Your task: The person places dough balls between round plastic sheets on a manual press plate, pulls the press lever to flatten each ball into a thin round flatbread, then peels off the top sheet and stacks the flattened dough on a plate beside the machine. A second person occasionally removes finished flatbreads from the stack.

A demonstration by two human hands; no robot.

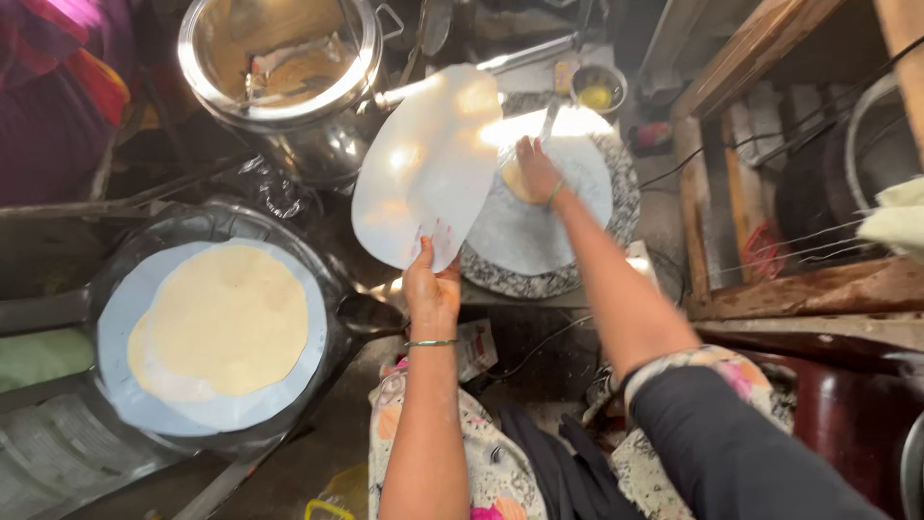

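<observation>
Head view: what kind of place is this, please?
Probably a small, cramped cooking workspace for making flatbreads. A big steel pot stands behind, thin round flatbreads are stacked on a tray, and the left hand lifts a round sheet while the right hand rests on a stone disc.

Glossy translucent plastic sheet (428, 164) pinched just left of speckled stone slab (616, 207); behind it, shiny steel pot (289, 67); matt pale dough rounds (226, 318) on dull dark metal pan (289, 236); rough wood frame (808, 289) right
</observation>
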